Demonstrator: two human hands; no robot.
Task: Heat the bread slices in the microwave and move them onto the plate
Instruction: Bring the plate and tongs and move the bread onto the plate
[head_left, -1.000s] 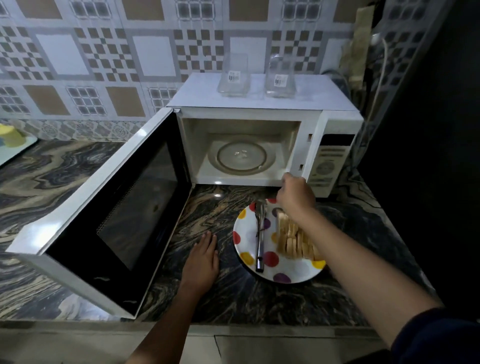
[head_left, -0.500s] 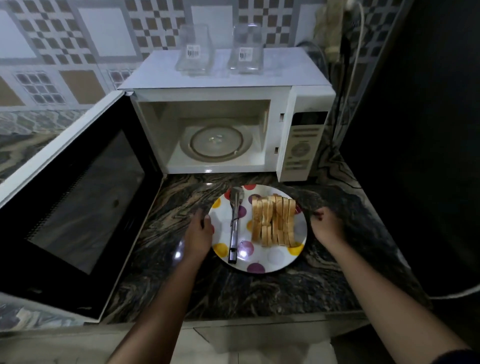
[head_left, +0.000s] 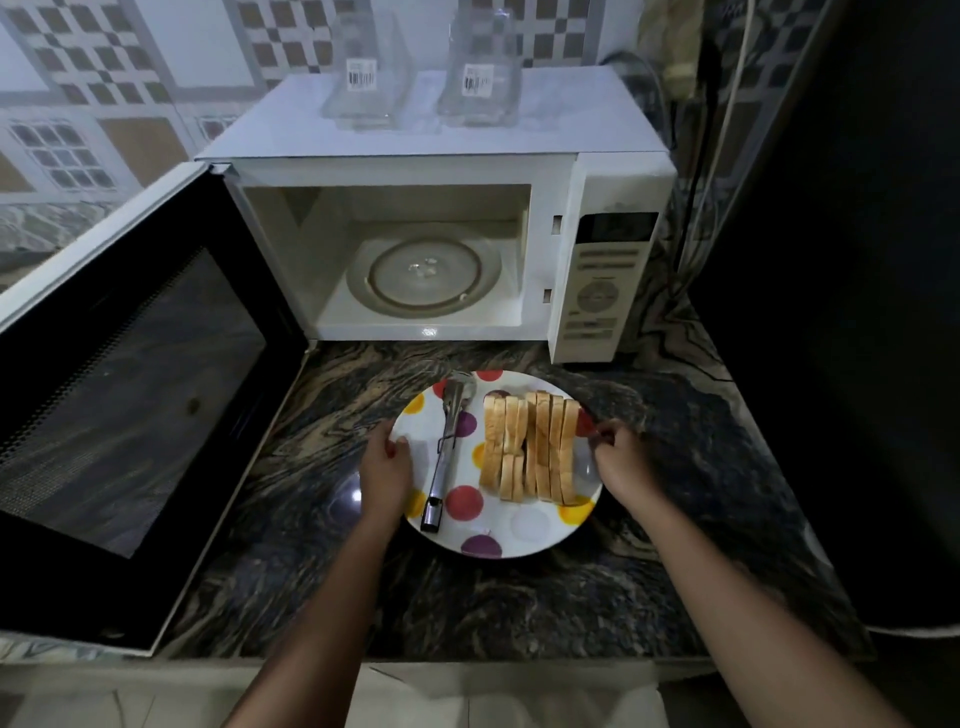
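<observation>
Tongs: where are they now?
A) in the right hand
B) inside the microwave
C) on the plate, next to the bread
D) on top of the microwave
C: the tongs lie on the plate to the left of the bread slices, and the left hand and right hand grip the plate's rim, not the tongs.

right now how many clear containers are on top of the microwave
2. The left container and the right container stand side by side at the back of the microwave top. No more seem hidden.
</observation>
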